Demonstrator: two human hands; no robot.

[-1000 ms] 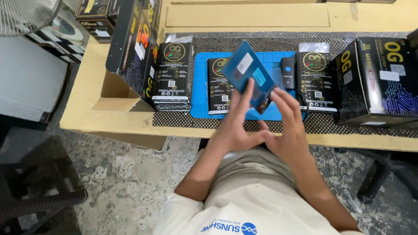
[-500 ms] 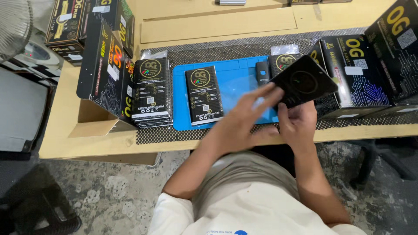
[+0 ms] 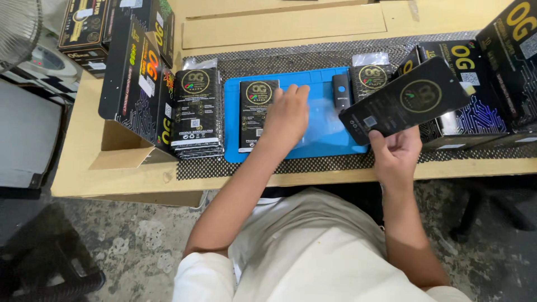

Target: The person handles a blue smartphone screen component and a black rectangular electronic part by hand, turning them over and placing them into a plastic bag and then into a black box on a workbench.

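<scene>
The right hand grips a black packet lifted at two o'clock, while the open left hand rests flat on the blue mat, touching another packet.

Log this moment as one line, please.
left hand: on blue mat, beside flat black packet | right hand: holds black packet raised

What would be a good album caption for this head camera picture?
Right hand holds up a flat black packet; left hand rests on the blue mat.
</scene>
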